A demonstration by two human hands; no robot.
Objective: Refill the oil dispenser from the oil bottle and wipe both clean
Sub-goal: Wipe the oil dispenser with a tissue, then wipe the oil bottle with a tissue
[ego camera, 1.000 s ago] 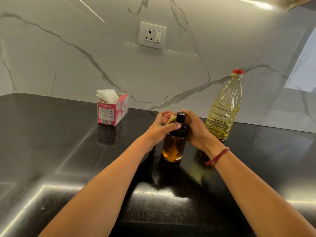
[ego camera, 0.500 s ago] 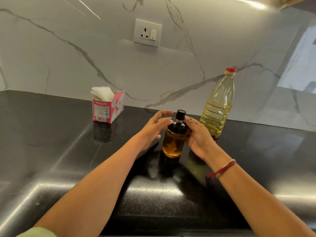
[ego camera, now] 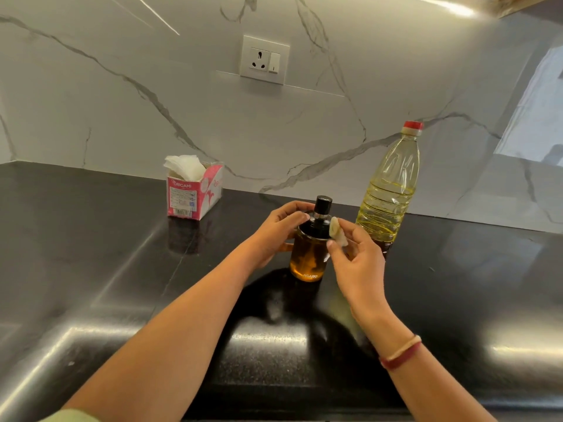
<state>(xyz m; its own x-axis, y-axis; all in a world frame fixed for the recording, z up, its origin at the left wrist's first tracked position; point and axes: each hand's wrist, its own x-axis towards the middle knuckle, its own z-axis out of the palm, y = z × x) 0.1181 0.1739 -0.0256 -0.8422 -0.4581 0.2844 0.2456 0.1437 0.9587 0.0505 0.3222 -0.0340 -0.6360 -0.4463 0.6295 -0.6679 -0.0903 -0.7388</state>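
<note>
Oil dispenser [ego camera: 309, 257], L hand [ego camera: 274, 236] gripping, R hand [ego camera: 359, 260] pinching wipe [ego camera: 338, 231], bottle [ego camera: 390, 190], tissue box [ego camera: 192, 193] behind

A single wide-angle camera worn on the person's head looks forward and down across the black counter [ego camera: 91, 284] to the marble-patterned wall [ego camera: 152, 117] and its socket [ego camera: 264, 60] at the far side. It sits close. Both forearms enter from the near edge, and the left hand [ego camera: 274, 236] on the oil dispenser [ego camera: 309, 254] and the right hand [ego camera: 359, 269] pinching a tissue wad [ego camera: 338, 233] fall mid-frame. The tissue box [ego camera: 192, 193] stands far left and the oil bottle [ego camera: 388, 190] far right.
</note>
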